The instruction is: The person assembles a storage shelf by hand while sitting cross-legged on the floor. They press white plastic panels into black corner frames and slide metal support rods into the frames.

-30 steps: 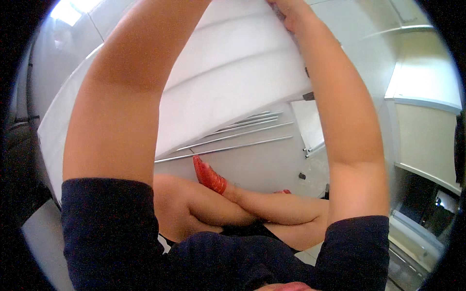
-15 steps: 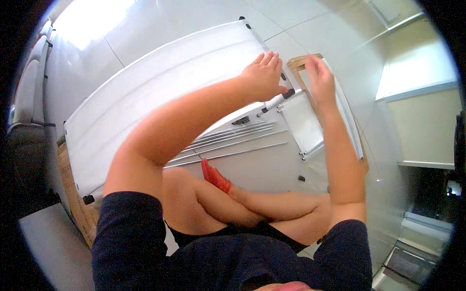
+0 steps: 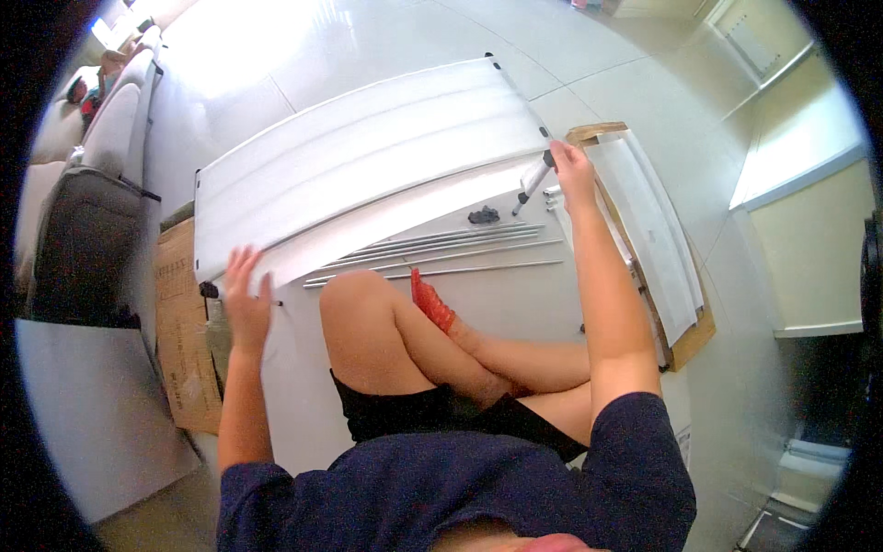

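A large white fabric-covered panel (image 3: 368, 152) with black corner caps stretches across the floor in front of me, raised along its near side. At its near right corner my right hand (image 3: 575, 179) is closed, fingertips pinched on the edge by a black cap and a short white tube (image 3: 532, 177). Beside the near left corner, my left hand (image 3: 248, 299) has its fingers spread; they overlap the panel edge, and whether they touch it I cannot tell. Several thin metal rods (image 3: 441, 241) lie between the panel and my crossed legs, close to a small black bundle (image 3: 483, 215).
An opened cardboard box (image 3: 694, 336) with white sheets (image 3: 644, 230) lies on the right. More flattened cardboard (image 3: 184, 340) is at the left, near a grey sofa (image 3: 97, 230). A person (image 3: 83, 92) is on the far sofa. A pale cabinet (image 3: 809, 248) stands at right.
My left hand has moved from the panel's right end to its near left corner. The right hand has come to the right corner. The panel's near side now shows a hanging white flap.
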### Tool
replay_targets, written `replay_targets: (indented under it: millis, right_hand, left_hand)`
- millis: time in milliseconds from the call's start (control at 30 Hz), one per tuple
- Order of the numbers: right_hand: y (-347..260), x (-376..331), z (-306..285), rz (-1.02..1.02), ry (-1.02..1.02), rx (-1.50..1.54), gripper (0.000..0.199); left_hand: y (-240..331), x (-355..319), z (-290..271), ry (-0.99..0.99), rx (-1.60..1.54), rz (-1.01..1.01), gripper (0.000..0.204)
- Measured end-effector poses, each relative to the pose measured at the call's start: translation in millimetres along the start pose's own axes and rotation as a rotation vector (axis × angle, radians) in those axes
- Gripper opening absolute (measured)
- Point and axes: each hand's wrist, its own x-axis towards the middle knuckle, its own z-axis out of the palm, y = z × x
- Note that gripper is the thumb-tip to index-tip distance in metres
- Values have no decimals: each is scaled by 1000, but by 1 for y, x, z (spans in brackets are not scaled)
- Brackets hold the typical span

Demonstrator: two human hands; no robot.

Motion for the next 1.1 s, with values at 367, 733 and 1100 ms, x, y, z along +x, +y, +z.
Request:
replay_targets:
  millis: [367,733,1100]
  right_hand:
    - [5,30,0,173,114,-68,29]
    - [131,-108,-3,-59,-16,-648,21]
    - [191,-89,102,-369,-437,-953,46]
  left_hand:
    - [-72,-21,-32,95,259,-54,58]
    - [-111,-27,1,287,-28,-84,33]
    - [-145,-51,-16,388,-6,-214,31]
